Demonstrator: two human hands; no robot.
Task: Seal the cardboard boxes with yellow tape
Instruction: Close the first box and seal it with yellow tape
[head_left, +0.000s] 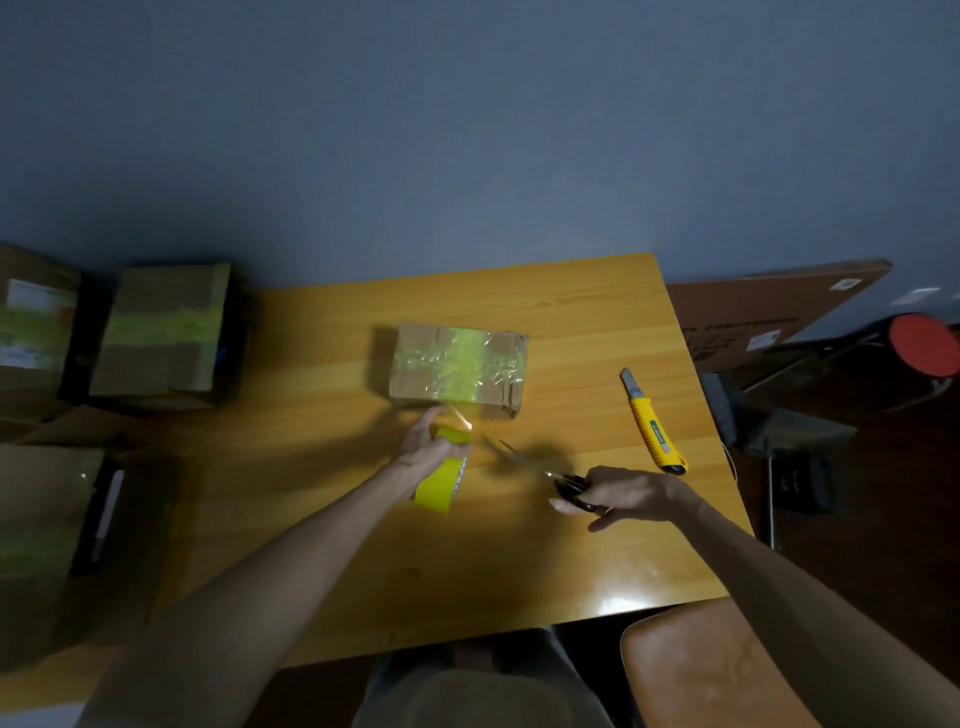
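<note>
A small cardboard box sits near the middle of the wooden desk, its top already crossed by a shiny band of yellow tape that runs down the near side. Just in front of it the left hand grips a roll of yellow tape, fingers curled round the roll, and a short strip of tape stretches from the roll up to the near edge of the box. To the right, the right hand holds a pair of scissors by the black handles, fingers clamped through them; the blades point toward the strip and seem slightly parted, though the dim light makes that hard to judge. They stop short of the tape. A yellow utility knife lies on the desk beyond the right hand, well apart from the box. Off the desk's left side stand more taped boxes, and an orange chair sits at the near right corner
</note>
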